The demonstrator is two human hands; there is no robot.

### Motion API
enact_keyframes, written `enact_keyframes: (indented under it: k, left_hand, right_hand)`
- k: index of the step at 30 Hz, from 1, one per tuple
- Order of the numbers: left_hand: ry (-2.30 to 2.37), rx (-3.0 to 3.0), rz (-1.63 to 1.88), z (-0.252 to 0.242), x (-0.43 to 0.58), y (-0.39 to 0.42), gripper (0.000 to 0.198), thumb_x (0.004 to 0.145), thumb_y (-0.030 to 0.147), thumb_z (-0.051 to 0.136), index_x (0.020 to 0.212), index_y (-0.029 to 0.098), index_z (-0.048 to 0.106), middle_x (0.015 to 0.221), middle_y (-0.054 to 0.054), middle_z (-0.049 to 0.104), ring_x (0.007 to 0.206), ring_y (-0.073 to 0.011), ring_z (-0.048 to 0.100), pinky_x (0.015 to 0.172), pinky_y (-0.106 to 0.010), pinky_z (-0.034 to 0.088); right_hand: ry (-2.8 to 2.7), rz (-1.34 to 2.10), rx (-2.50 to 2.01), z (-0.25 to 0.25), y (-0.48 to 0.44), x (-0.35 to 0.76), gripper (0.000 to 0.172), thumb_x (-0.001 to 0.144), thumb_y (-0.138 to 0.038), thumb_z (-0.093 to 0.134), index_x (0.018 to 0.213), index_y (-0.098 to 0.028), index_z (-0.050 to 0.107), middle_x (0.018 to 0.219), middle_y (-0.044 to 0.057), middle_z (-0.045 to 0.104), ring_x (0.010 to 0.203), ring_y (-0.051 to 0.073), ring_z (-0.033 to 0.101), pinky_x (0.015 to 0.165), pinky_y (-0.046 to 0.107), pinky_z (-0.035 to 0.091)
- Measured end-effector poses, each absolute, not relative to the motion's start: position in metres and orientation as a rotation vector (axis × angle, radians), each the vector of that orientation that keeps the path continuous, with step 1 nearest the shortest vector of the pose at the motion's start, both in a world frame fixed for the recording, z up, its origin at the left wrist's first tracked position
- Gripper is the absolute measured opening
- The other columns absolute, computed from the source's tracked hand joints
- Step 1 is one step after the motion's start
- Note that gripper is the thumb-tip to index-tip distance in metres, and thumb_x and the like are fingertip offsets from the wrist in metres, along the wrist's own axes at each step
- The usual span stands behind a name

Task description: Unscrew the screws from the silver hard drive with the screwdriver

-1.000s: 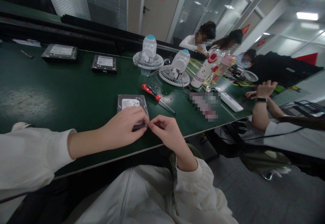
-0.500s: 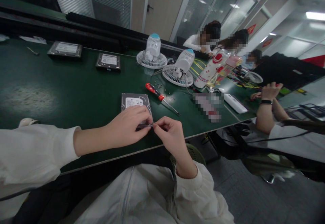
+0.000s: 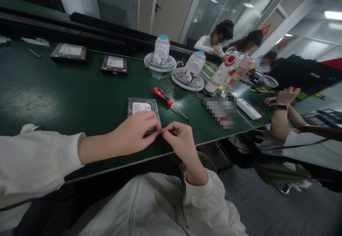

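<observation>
A silver hard drive (image 3: 143,106) with a white label lies on the green table in front of me. Over its near part, my left hand (image 3: 143,127) is closed, with fingers bent around the near right edge. My right hand (image 3: 178,136) is pinched at that same corner, thumb against index finger. A tiny shiny metal piece (image 3: 160,132) shows at the fingertips of both hands; its kind is too small to tell. To the right of the drive lies a red and black screwdriver (image 3: 167,99), its shaft towards me. Several loose screws (image 3: 168,88) are scattered beside its handle.
Two more hard drives (image 3: 114,65) lie further back on the left. Two white fans (image 3: 187,79) stand face down at the back, near a patterned bottle (image 3: 219,75). A white oblong device (image 3: 249,108) lies to the right. A co-worker's hand (image 3: 287,96) is beyond it.
My right hand's fingers have shifted very slightly at the drive's corner. The view has moved a touch; the drive, screwdriver and left hand stay in place.
</observation>
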State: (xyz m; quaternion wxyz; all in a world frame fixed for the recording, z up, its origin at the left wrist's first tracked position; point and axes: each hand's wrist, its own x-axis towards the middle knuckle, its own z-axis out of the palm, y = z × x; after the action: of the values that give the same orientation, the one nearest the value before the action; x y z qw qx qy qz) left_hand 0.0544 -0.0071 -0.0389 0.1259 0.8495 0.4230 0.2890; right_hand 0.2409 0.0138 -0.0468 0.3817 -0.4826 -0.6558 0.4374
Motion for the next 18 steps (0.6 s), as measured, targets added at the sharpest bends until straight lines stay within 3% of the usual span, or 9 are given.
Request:
enact_keyframes:
  k: [18]
  left_hand:
    - [1.232,2.478,0.846,-0.0403,0.0547,-0.0073,0.004,0.091,0.019,0.055,0.091,0.018,0.059,0.094,-0.004,0.057,0.092,-0.0206,0.055,0.085,-0.037,0.045]
  right_hand:
    - [-1.688,1.133,-1.23,-0.0441,0.0139,0.2421,0.016,0.071,-0.026,0.067,0.061,-0.015,0.062,0.057,-0.003,0.058,0.052,0.006,0.047,0.051,0.02,0.033]
